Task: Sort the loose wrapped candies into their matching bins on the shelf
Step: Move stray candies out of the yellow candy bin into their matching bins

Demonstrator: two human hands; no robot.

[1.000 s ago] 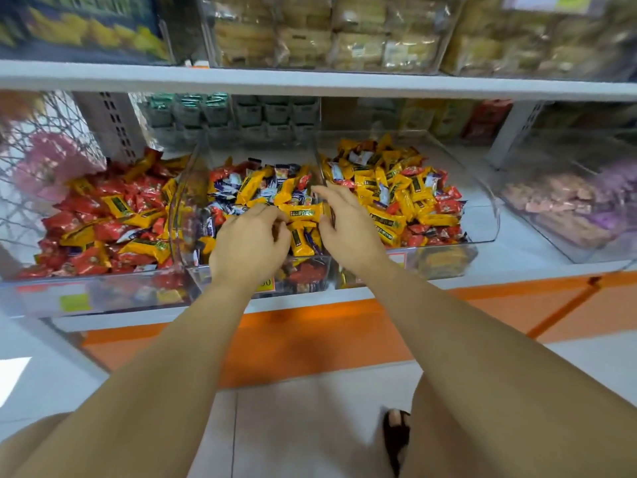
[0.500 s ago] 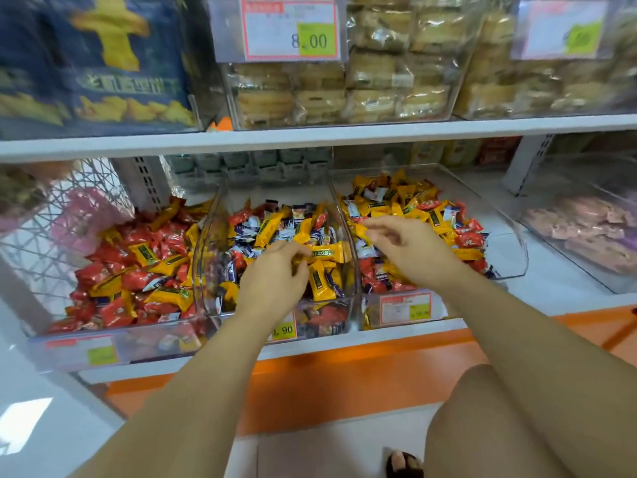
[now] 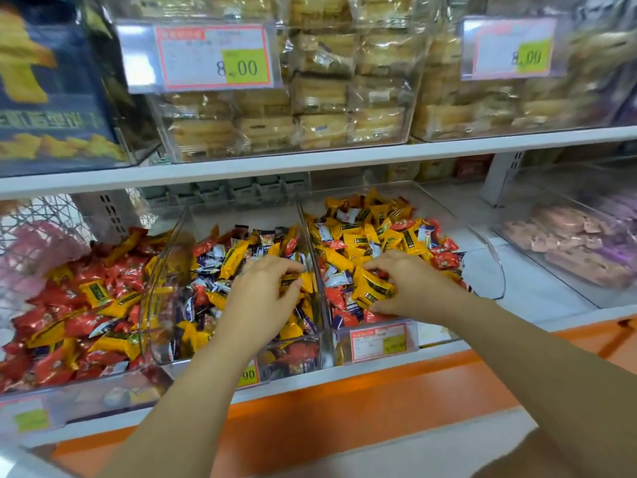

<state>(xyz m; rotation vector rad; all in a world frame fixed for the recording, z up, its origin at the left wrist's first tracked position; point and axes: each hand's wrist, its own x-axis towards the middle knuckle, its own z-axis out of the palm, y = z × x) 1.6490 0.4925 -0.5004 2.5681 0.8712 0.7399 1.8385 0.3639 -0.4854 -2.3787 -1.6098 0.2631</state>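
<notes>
Fingertips [image 3: 293, 269] of the left hand [image 3: 262, 298] pinch a yellow candy [image 3: 305, 282] inside the middle bin [image 3: 165, 270], beside its right wall, while the right hand [image 3: 410, 284] curls fingers and thumb round a second yellow candy [image 3: 374, 288] on the mixed pile in the right bin [image 3: 482, 250].

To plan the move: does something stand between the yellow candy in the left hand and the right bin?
Yes. The clear divider wall rises just right of the left hand, between middle bin and right bin; the yellow candy must pass over it.
</notes>
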